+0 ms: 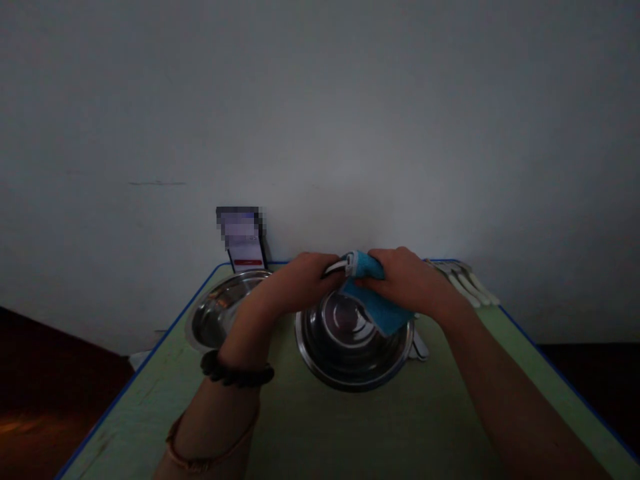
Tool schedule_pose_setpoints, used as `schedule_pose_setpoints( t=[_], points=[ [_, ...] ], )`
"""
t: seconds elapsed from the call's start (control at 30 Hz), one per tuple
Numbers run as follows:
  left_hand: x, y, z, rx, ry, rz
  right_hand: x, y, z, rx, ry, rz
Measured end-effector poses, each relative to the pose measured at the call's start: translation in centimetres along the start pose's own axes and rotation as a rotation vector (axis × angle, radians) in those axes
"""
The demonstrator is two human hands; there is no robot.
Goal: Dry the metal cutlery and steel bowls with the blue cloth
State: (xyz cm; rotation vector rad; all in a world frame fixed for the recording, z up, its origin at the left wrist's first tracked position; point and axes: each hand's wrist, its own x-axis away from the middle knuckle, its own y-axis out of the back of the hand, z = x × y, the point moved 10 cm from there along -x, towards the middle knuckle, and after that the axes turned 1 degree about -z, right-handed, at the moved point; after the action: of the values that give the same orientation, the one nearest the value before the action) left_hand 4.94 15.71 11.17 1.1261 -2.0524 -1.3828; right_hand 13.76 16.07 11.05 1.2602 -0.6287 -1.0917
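Note:
Above a shiny steel bowl [325, 363], both my hands are close together. My left hand [307, 280] is closed around the pale handle [336, 267] of a slim utensil whose kind I cannot make out. A blue cloth [385, 312] is gripped in my right hand [410, 280], folded about the utensil's other end and hiding it. The cloth's loose corner hangs over the bowl's right side. The bowl's inside looks bare where it shows.
Left of my hands stands a second steel bowl [200, 333], partly behind my left forearm. A phone [246, 243] leans against the wall. Several pale-handled utensils [470, 287] lie at the table's back right. More utensil ends [419, 348] stick out beside the middle bowl. The green table [350, 433] has blue edging.

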Motion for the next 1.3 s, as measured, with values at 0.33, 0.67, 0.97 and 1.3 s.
schedule_pose_setpoints(
  t=[0.33,0.67,0.97,1.3],
  points=[
    [0.2,1.7,-1.5,-0.174,-0.011,-0.127,0.0,0.5,0.2,-0.032,0.001,-0.030],
    [2.4,7.1,1.4,-0.224,0.317,-0.632,-0.2,3.3,-3.2,-0.166,-0.245,-0.363],
    [0.6,3.4,1.1,-0.267,0.205,-0.297,-0.6,2.2,-1.7,-0.016,-0.091,-0.184],
    [1.3,5.4,0.6,-0.262,0.204,-0.422,0.2,4.7,-2.4,-0.263,-0.152,-0.465]
  ],
)
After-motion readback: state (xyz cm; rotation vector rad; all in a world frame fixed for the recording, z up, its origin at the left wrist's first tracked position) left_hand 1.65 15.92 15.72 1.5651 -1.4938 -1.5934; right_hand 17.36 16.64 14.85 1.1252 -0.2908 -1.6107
